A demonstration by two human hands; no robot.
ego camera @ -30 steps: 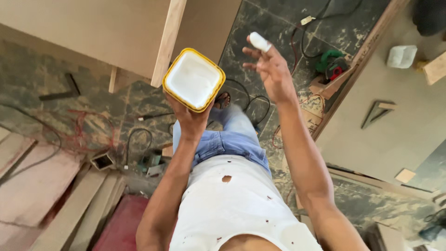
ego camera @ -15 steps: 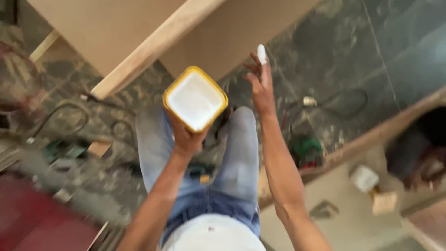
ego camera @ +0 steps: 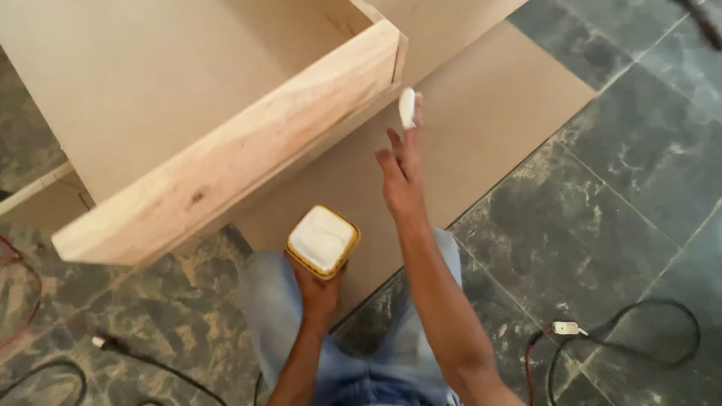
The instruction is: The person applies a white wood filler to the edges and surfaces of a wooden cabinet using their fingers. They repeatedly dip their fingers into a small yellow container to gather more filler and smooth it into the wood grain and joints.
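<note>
Dark stone floor with cables lies under a big wooden box frame [ego camera: 226,150] on a flat board [ego camera: 481,128]. Down low, the left hand [ego camera: 317,289] grips a yellow tub of white glue [ego camera: 323,240], while the right hand [ego camera: 401,177], fingers spread, lifts a glue-covered fingertip [ego camera: 407,107] almost touching the frame's corner. A second ago that frame corner was farther from the finger.

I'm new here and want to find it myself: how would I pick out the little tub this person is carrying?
Start at the big pale wooden box frame standing on the dark stone floor. Just below its near edge, above the person's jeans, the left hand cups a small square tub from beneath. It alone has a yellow rim and white paste inside, matching the white dab on a fingertip of the raised right hand.
</note>
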